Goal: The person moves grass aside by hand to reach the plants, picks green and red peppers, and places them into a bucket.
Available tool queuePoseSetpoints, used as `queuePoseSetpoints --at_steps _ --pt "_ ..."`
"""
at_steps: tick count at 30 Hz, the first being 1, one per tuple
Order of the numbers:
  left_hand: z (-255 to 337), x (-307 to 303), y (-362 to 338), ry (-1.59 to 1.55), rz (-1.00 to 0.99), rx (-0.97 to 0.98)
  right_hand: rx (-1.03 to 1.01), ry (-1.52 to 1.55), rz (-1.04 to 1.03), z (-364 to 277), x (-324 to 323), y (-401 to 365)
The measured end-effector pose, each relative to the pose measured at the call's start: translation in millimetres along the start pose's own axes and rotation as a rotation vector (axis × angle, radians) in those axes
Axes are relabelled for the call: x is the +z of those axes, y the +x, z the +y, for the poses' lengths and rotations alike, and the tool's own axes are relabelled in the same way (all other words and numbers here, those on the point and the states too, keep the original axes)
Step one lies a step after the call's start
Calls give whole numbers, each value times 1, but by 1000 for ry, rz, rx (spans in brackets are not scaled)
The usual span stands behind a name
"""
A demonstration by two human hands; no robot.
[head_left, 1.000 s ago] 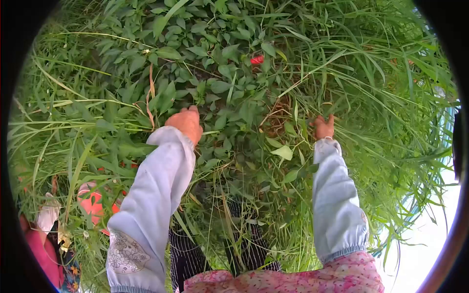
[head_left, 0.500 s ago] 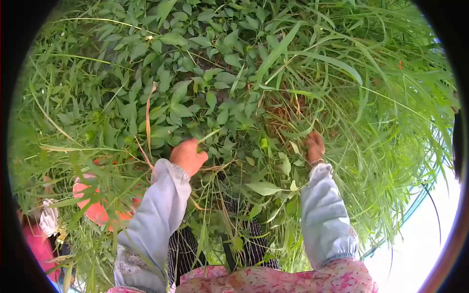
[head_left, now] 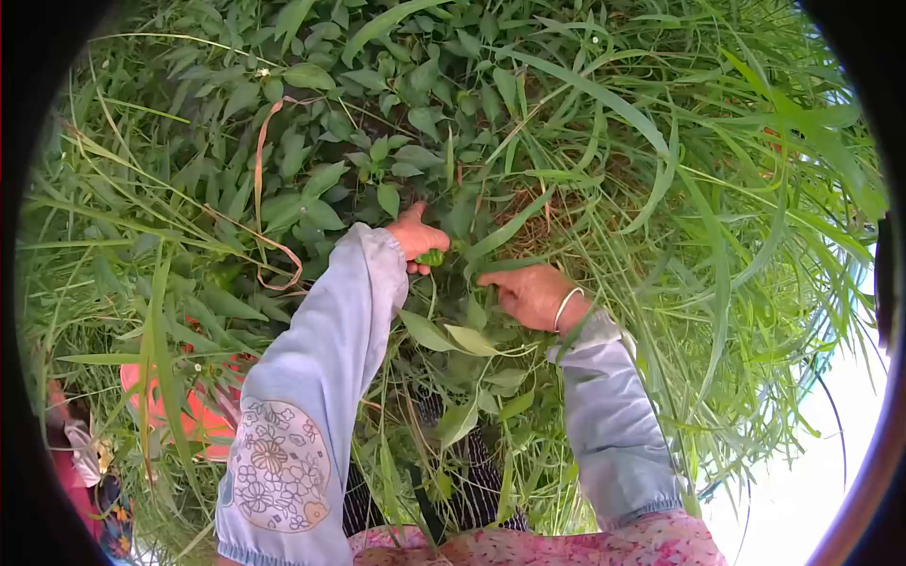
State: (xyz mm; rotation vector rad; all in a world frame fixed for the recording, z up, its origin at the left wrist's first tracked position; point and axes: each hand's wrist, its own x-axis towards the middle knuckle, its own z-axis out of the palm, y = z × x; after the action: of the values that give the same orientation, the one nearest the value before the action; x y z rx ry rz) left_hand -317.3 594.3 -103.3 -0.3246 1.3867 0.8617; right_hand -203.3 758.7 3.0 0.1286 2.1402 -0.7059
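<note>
A red, rounded container (head_left: 196,415) is partly hidden by long grass (head_left: 156,330) at the near left. Farther right, a small, glossy green pepper (head_left: 431,258) is pinched between the thumb and fingers of the left hand (head_left: 411,236), which has been shifted farther out and rightward since the earlier frame. The right hand (head_left: 533,291), ringed at the wrist by a thin white bracelet (head_left: 566,306), has been brought leftward, nearer the pepper; whether anything is gripped cannot be told.
</note>
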Motion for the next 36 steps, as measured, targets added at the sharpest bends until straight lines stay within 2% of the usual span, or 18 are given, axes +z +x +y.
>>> queuePoseSetpoints --at_steps 3,5,7,8,9,11,13,15,17,19,21,24,27,28,31,34,35,36 --pt "-11 13 23 -62 -93 52 -150 23 203 -29 -10 -2" --pt "-16 20 29 -32 -281 133 -239 118 415 -42 -18 0" --pt "-8 32 10 71 -410 237 -253 248 509 -37 -15 13" --pt "-43 41 32 64 -368 436 -270 263 589 -31 -17 24" --pt "-37 48 23 393 -257 480 -287 277 670 -22 -18 36" --pt "-61 68 30 549 -210 473 -174 392 760 6 -26 53" --pt "-122 92 64 244 -243 591 267 522 700 15 -50 41" --pt "-122 97 50 382 -236 519 320 209 790 52 -44 32" --pt "-61 87 -20 961 -178 256 460 44 653 78 -34 14" --pt "-76 95 -15 813 -159 332 556 -34 527 88 -26 -9" --pt "-91 103 -14 885 -45 418 609 -12 399 92 -15 -29" --pt "-89 104 -19 961 -56 396 369 -123 584 89 7 -41" --pt "-91 107 -20 965 -51 370 212 -19 765 68 0 -31" --pt "-94 109 -19 894 -46 346 249 279 803 58 -3 -23" --pt "-99 114 -16 851 -62 306 72 398 831 26 -16 7" --pt "-100 122 -5 1103 -114 304 214 -189 308 36 -2 44" --pt "-100 125 -5 1048 -96 295 311 -380 127 47 11 59" --pt "-102 126 -6 994 -74 284 358 -394 78 54 19 68"
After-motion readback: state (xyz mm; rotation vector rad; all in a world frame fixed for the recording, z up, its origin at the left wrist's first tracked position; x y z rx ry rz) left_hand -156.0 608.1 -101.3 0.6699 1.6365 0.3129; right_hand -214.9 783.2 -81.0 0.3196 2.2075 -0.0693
